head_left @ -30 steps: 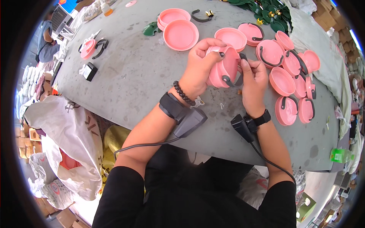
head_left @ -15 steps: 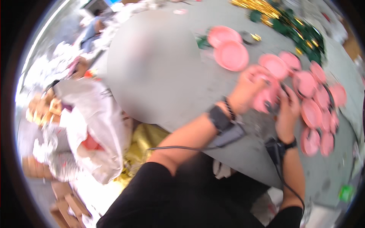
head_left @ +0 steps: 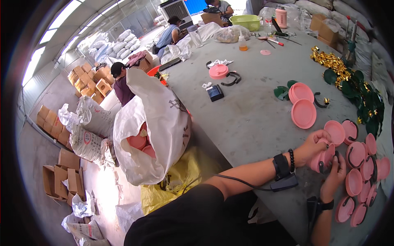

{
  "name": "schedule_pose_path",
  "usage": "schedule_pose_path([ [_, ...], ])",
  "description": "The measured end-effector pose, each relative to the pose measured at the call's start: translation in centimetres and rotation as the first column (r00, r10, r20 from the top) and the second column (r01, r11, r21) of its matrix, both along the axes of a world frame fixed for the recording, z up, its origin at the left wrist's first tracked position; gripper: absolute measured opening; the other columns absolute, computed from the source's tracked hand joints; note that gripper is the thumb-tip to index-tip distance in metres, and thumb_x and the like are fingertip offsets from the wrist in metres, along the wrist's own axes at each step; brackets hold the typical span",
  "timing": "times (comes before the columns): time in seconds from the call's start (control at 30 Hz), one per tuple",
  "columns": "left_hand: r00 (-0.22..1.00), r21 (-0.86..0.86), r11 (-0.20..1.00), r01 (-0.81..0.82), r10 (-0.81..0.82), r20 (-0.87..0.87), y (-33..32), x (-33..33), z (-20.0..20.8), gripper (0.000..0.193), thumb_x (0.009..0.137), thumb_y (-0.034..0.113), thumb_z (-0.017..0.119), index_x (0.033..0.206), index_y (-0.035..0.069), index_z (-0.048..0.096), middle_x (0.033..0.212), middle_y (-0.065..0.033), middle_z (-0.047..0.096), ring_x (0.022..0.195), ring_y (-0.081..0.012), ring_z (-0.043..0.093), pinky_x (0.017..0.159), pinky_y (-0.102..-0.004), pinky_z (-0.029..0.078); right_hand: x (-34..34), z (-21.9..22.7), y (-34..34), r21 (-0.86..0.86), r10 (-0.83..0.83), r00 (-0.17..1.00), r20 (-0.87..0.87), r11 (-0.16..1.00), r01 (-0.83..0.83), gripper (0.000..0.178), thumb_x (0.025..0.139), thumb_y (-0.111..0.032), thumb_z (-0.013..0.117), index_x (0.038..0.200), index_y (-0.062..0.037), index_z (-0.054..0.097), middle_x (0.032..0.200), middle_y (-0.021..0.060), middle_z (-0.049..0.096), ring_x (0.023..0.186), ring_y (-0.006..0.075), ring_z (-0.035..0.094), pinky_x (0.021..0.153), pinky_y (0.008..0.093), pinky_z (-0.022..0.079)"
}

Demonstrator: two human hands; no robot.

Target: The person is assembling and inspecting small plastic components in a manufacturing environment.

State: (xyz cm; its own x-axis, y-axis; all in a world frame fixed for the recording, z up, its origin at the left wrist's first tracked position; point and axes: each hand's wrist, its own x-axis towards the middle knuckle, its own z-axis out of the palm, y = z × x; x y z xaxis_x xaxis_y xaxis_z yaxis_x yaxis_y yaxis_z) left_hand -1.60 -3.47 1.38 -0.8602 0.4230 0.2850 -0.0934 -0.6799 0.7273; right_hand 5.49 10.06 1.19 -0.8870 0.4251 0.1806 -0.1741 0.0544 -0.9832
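Observation:
Over the right side of the grey table, my left hand (head_left: 312, 146) is closed on the rim of a pink round plastic lid (head_left: 322, 159). My right hand (head_left: 334, 175) grips its lower side, where a dark strip shows by the fingertips; part of the lid is hidden by my fingers. To the right of my hands lie several pink lids (head_left: 353, 182), many edged with a curved black strip. Beyond my left hand are plain pink lids (head_left: 303, 114), two of them overlapping, beside a loose black strip (head_left: 321, 101).
Gold and green pieces (head_left: 361, 92) lie along the right edge. A white sack (head_left: 162, 119) holding pink lids stands left of the table, above a yellow sack (head_left: 170, 180). A black box (head_left: 215, 93), a dropper bottle (head_left: 242, 43) and a green basin (head_left: 246, 22) sit farther off. Other people work beyond.
The view has swung left and sharpened, so the hands and lids appear farther right and lower. Both hands keep hold of the pink lid.

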Motion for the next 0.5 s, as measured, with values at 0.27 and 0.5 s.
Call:
schedule_pose_path([
  [0.27,1.000,-0.009,1.000,0.024,-0.024,0.016,-0.21,0.06,0.28,0.021,0.073,-0.003,0.049,0.092,0.004,0.052,0.094,0.0000,0.052,0.089,-0.0072,0.052,0.080,-0.0221,0.043,-0.05,-0.01,-0.09,-0.003,0.004,1.000,-0.012,1.000,-0.004,0.034,0.091,-0.020,0.053,0.116,0.0040,0.052,0.099,0.0053,0.058,0.084,0.0093,0.054,0.073,0.0221,0.044],
  [0.5,1.000,0.016,0.999,0.030,-0.030,-0.002,-0.30,-0.02,0.25,0.020,0.074,-0.002,0.048,0.093,0.004,0.052,0.095,-0.0011,0.054,0.088,-0.0077,0.053,0.079,-0.0224,0.045,-0.15,0.36,-0.17,0.035,0.055,0.995,-0.085,0.998,-0.052,0.031,0.090,-0.016,0.054,0.114,0.0034,0.053,0.104,0.0054,0.058,0.088,0.0094,0.054,0.075,0.0220,0.044],
])
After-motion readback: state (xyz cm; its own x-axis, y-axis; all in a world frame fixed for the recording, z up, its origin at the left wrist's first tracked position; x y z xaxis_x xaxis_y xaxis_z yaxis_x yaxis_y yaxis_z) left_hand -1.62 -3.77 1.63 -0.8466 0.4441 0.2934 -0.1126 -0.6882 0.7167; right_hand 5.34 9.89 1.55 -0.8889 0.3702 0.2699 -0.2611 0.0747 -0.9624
